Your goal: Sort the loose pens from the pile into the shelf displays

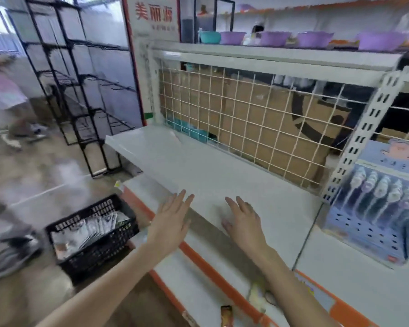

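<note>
two hands reach out over the front edge of the white shelf, both with fingers straight and spread, holding nothing. the left hand hangs just past the shelf's front edge, toward its left end; the right hand lies over the shelf's front part, near the middle, and i cannot tell whether it touches the shelf. no pen is in either hand. the pile of loose pens does not show anywhere in view, so its place cannot be told. at the right end of the shelf stands a blue pen display, a card with rows of holes and a line of pens with pale fluffy tops along its upper part; many holes below look unfilled. on the floor to the left sits a black crate with packets inside; what they are is too blurred to say. the step in hand looks like a pause between pens, or a start. the next move calls for finding the pile, picking one pen, then carrying it right to the display.
</note>
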